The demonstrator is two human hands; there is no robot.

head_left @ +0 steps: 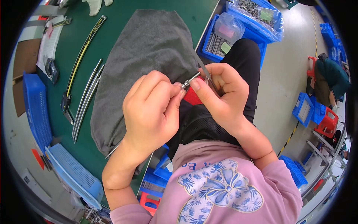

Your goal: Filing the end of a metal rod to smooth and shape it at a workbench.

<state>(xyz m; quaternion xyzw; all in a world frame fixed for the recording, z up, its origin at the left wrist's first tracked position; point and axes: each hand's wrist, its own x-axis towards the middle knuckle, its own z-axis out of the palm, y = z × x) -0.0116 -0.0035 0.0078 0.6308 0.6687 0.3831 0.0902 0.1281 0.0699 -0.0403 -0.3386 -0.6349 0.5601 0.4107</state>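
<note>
Above my lap, both hands meet at a small, shiny stepped metal pin (190, 80). My left hand (151, 106) pinches its lower left end between thumb and fingertips. At the other end, my right hand (225, 93) closes around it, with the thumb against its side. A thin grey strip (204, 69) runs past the right fingers; whether they grip it I cannot tell. Behind the hands, a grey cloth (143, 48) lies over the green table (115, 22). The pin's tips are partly covered by my fingers.
Left of the cloth lie several slim metal rods (86, 99) and a vernier caliper (80, 56). Blue baskets (35, 108) line the table's left edge. Blue bins (212, 50) of metal parts stand at the upper right. Another person (332, 80) and red stools (326, 123) are farther right.
</note>
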